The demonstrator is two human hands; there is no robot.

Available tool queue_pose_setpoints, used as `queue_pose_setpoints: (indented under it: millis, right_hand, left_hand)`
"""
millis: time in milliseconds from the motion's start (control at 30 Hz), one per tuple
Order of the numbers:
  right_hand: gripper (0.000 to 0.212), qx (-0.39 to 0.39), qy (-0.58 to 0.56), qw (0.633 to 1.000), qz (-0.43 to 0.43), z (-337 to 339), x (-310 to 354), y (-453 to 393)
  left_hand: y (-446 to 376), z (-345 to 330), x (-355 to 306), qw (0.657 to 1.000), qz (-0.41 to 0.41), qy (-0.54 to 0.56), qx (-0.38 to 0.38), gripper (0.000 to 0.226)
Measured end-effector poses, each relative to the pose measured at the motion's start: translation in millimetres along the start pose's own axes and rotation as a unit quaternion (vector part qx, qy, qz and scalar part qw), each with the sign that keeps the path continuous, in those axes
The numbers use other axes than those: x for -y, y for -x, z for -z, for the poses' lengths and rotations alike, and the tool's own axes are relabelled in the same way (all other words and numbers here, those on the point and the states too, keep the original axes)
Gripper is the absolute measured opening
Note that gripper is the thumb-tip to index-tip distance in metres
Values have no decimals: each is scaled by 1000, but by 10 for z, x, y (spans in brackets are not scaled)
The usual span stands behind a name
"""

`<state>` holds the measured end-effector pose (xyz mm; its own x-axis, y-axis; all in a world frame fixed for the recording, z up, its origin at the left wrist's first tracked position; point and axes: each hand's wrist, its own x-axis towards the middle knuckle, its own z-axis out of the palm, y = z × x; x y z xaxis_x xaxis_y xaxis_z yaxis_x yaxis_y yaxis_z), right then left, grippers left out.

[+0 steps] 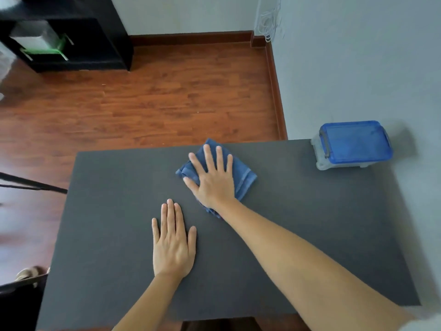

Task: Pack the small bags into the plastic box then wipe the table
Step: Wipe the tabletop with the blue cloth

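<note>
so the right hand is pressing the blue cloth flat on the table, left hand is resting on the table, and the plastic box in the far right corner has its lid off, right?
Not quite: the plastic box has its blue lid on, as the head view shows. The rest holds: the right hand presses the blue cloth on the table, and the left hand rests flat.

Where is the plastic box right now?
In the head view, the plastic box, lid on, sits at the table's far right corner beside the wall, right of the cloth.
</note>
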<state>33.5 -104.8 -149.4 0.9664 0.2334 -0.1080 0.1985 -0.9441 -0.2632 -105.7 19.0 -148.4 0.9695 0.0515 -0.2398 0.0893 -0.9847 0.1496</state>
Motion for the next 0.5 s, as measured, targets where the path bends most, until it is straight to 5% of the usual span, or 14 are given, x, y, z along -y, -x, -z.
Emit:
queue_pose_setpoints:
  millis: [100, 267, 367, 500]
  right_hand:
    - [65, 69, 26, 991, 113, 112, -41, -406]
    - [68, -35, -5, 980, -194, 345, -1068, 20]
    - [68, -69, 11, 961, -267, 250, -1102, 938]
    - [72, -33, 29, 997, -63, -230, -545, 2285]
  left_hand:
    - [-7, -18, 29, 1000, -2, -2, -12, 68]
    - [-6, -49, 10, 1000, -4, 4, -17, 70]
    - [-11, -31, 17, 1000, -6, 12, -13, 71]
    - [6, -36, 26, 1000, -14, 13, -15, 72]
